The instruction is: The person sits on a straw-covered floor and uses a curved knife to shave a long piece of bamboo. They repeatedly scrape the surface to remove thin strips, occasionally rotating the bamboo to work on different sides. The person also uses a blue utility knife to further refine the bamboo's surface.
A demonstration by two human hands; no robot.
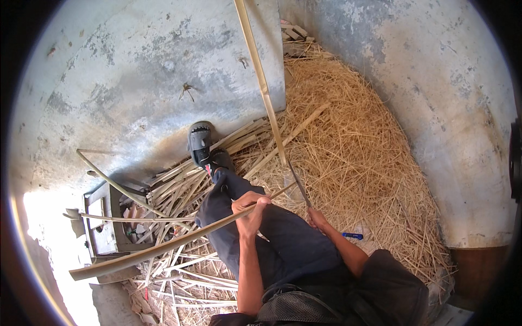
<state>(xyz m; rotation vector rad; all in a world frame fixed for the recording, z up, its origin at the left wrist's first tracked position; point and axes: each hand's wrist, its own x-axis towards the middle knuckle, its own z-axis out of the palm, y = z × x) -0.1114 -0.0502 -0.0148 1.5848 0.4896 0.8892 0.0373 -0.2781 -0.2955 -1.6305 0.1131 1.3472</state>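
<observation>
My left hand (251,210) is closed around a long bamboo strip (163,243) that slants across my thighs, its wide end out at the lower left. The strip's narrow end reaches the thin dark blade of a knife (298,182). My right hand (316,219) grips this knife low down by my right thigh; its handle is hidden in my fingers. Another long pale bamboo strip (262,81) runs down from the top edge and meets the blade near its tip. I cannot tell whether the two strips are joined there.
Fine shavings (359,157) heap up on the right, with a blue tool (352,236) lying on them. Split bamboo sticks (185,190) lie at the left beside a grey box-like frame (106,217). Weathered walls (136,65) rise ahead and right. My shoes (201,142) rest near the wall.
</observation>
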